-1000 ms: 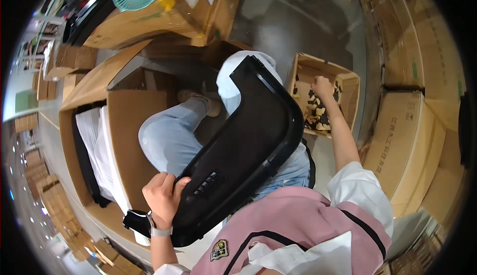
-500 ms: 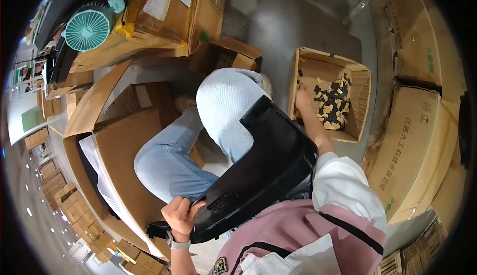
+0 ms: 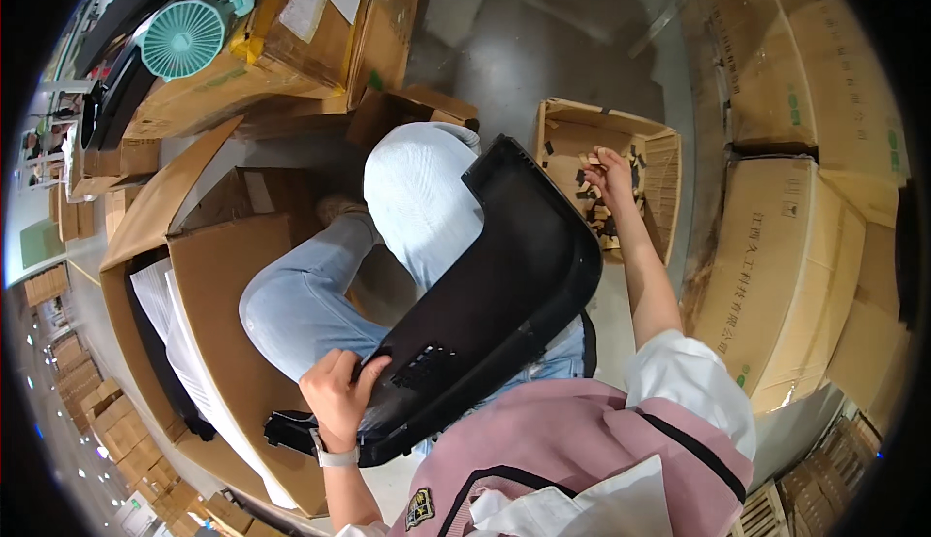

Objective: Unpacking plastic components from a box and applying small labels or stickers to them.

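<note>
A long black curved plastic panel point(image 3: 495, 294) lies across my lap, over my light blue jeans. My left hand point(image 3: 339, 391) grips its near end beside a patch of small moulded slots. My right hand point(image 3: 609, 173) reaches forward into an open cardboard box point(image 3: 659, 163) on the floor, fingers down among several small tan and black pieces point(image 3: 593, 215). Whether the right hand has closed on a piece is hidden.
An open cardboard carton point(image 3: 208, 275) with white sheets stands at my left. A teal desk fan point(image 3: 184, 37) sits on cartons at the back left. Large closed cartons point(image 3: 786, 275) line the right side. Grey floor point(image 3: 543, 62) lies ahead.
The view has tilted so the small box sits nearer the centre. My right hand has stayed in the box and shifted among the pieces. My left hand keeps its hold on the panel.
</note>
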`<move>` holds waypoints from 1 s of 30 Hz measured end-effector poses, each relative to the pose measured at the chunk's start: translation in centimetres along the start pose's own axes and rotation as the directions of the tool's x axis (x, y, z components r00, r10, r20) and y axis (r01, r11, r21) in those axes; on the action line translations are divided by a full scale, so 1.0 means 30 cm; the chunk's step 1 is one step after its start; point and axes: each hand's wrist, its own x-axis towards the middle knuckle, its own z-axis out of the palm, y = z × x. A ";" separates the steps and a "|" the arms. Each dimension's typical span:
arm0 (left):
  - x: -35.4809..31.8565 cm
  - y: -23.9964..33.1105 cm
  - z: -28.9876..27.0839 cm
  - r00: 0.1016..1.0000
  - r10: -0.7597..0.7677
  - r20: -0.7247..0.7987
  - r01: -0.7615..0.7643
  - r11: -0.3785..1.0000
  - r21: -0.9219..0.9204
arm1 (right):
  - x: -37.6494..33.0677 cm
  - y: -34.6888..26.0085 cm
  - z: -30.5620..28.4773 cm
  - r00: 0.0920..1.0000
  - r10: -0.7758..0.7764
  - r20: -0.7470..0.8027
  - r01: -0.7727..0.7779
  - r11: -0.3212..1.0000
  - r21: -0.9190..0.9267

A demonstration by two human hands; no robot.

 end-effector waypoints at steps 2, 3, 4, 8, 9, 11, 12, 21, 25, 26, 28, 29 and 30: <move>0.007 0.025 -0.009 0.999 -0.001 -0.043 -0.002 0.997 -0.075 | -0.109 -0.154 -0.027 0.970 -0.193 0.148 0.149 0.952 0.268; 0.004 0.036 -0.017 0.995 0.002 -0.096 -0.011 0.995 -0.101 | -0.189 -0.237 -0.007 0.952 -0.263 0.154 0.210 0.932 0.296; -0.008 0.042 -0.033 0.988 -0.008 -0.153 -0.011 0.993 -0.121 | -0.276 -0.316 0.039 0.929 -0.327 0.172 0.260 0.909 0.324; -0.040 0.102 -0.079 0.956 -0.173 -0.237 0.091 0.942 -0.323 | -0.607 -0.527 0.211 0.741 -0.488 0.461 0.248 0.838 0.486; -0.041 0.126 -0.105 0.952 -0.191 -0.241 0.088 0.921 -0.380 | -0.694 -0.544 0.270 0.710 -0.491 0.506 0.266 0.851 0.453; -0.042 0.166 -0.127 0.940 -0.205 -0.273 0.000 0.800 -0.600 | -0.850 -0.541 0.391 0.630 -0.468 0.620 0.257 0.879 0.402; -0.050 0.176 -0.144 0.935 -0.207 -0.288 -0.054 0.719 -0.693 | -0.927 -0.528 0.463 0.620 -0.434 0.654 0.209 0.894 0.395; -0.069 0.163 -0.183 0.947 -0.300 -0.117 -0.138 -0.049 -0.989 | -1.243 -0.350 0.816 -0.195 -0.591 0.783 0.940 0.114 0.320; -0.105 0.116 -0.186 0.936 -0.339 -0.090 -0.145 -0.138 -0.980 | -1.258 -0.320 0.858 -0.446 -0.585 0.677 0.892 -0.232 0.387; -0.110 0.106 -0.185 0.934 -0.347 -0.085 -0.143 -0.146 -0.979 | -1.256 -0.314 0.864 -0.443 -0.578 0.685 0.894 -0.225 0.388; -0.114 0.089 -0.181 0.925 -0.363 -0.110 -0.188 -0.187 -0.964 | -1.248 -0.305 0.871 -0.494 -0.537 0.683 0.867 -0.360 0.344; -0.111 0.080 -0.165 0.918 -0.368 -0.147 -0.227 -0.184 -0.956 | -1.246 -0.297 0.874 -0.492 -0.531 0.690 0.868 -0.358 0.343; -0.110 0.069 -0.154 0.918 -0.371 -0.142 -0.225 -0.191 -0.955 | -1.246 -0.285 0.878 -0.475 -0.524 0.707 0.879 -0.326 0.349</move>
